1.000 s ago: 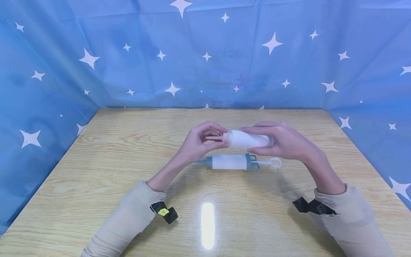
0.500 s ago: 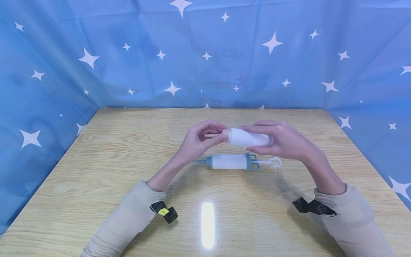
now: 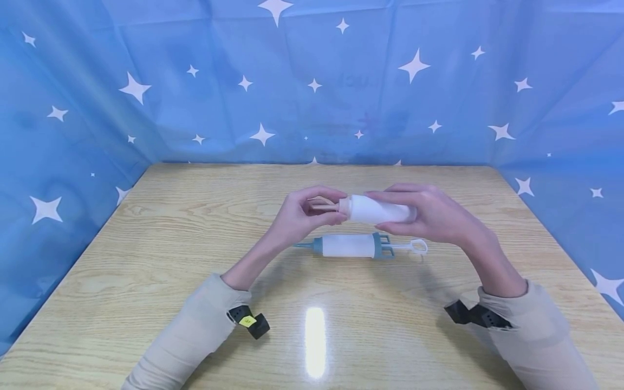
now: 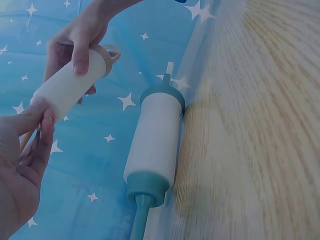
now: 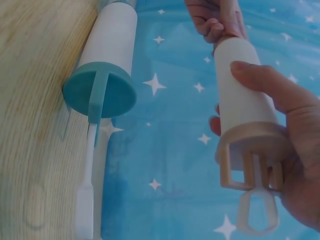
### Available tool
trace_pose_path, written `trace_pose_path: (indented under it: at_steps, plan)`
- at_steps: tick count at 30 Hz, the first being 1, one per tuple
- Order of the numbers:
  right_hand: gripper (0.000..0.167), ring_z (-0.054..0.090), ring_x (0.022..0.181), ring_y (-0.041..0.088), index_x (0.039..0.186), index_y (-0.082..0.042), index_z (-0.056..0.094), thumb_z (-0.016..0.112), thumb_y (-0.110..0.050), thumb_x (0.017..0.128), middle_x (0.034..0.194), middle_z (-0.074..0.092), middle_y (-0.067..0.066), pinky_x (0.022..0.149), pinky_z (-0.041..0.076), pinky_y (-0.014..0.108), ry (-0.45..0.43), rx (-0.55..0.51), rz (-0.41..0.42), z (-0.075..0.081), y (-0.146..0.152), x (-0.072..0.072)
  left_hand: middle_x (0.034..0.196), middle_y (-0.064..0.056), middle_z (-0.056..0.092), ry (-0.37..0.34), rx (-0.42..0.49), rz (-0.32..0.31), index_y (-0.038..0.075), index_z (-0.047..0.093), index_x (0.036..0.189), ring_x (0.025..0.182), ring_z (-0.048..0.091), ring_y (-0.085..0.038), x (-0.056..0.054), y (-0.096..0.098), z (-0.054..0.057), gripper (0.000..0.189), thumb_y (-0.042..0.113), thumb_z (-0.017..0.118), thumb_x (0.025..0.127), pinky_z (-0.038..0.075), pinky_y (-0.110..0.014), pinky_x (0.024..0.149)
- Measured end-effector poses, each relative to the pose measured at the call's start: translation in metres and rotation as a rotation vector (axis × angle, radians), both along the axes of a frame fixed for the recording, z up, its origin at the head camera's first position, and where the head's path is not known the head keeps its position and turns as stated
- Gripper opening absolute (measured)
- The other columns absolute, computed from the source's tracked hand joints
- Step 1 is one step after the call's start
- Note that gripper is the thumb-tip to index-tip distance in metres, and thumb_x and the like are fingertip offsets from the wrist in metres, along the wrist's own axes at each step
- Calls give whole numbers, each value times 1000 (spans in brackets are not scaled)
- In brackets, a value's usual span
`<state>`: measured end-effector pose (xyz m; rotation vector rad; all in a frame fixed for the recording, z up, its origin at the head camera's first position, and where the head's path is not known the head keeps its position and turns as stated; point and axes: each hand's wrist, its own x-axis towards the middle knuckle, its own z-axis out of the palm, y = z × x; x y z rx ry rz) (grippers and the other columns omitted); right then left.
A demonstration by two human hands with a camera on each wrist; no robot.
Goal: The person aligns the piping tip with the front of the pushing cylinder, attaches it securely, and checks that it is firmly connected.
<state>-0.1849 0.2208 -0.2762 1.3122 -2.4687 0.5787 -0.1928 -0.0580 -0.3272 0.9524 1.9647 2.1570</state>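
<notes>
Above the table, both hands hold a syringe-like dispenser (image 3: pixel 381 210) with a white barrel and pinkish-beige end pieces. My right hand (image 3: pixel 434 215) grips its barrel toward the plunger end, thumb on one side and fingers on the other. At the opposite end, my left hand (image 3: pixel 298 216) pinches the beige collar, with the thin nozzle running back toward the palm. The right wrist view shows the beige handle frame (image 5: pixel 227 167) and a pale pull ring (image 5: pixel 257 212). Just below the hands lies a similar dispenser (image 3: pixel 348 245) with teal ends, untouched.
A light wood-grain table (image 3: pixel 161 271) bears the teal-ended dispenser, whose white ring plunger points right. Behind it and along the sides hangs a blue curtain (image 3: pixel 302 108) printed with white stars. Dark wrist cameras (image 3: pixel 248 322) sit on both sleeves.
The left thumb and fingers move slightly at the beige collar, sliding up and then back down. The right hand keeps its grip, and the teal-ended dispenser stays put.
</notes>
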Motion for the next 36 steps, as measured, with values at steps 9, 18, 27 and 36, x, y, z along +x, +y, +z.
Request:
trace_pose_path:
  at_steps: [9, 18, 27, 36]
  plan:
    - [60, 70, 87, 20, 131, -9, 68, 88, -15, 75, 112, 72, 9, 62, 60, 34, 22, -14, 4, -1, 1, -1, 116, -15, 67, 86, 38, 18, -9, 69, 116, 92, 73, -30, 2, 1, 1, 24, -8, 68, 92, 61, -51, 82]
    - [59, 71, 85, 21, 131, -9, 68, 88, -16, 76, 111, 72, 9, 63, 61, 35, 48, -11, 8, -1, 0, 0, 116, -14, 67, 114, 37, 31, -7, 68, 116, 101, 71, -29, 0, 2, 0, 28, -10, 71, 88, 60, -43, 88]
    - [59, 71, 85, 21, 130, -9, 69, 89, -14, 75, 112, 72, 9, 63, 60, 36, 35, -11, -12, 2, 0, 2, 119, -15, 67, 79, -10, 61, -5, 64, 125, 101, 71, -31, 0, 2, 0, 33, -4, 70, 92, 60, -43, 87]
    - [60, 71, 87, 24, 131, -7, 68, 89, -15, 75, 110, 72, 11, 64, 61, 36, 56, 7, 12, 1, -2, 2, 105, -16, 71, 3, -46, 57, -5, 68, 115, 84, 74, -30, 0, 2, 0, 21, 2, 70, 95, 63, -43, 78]
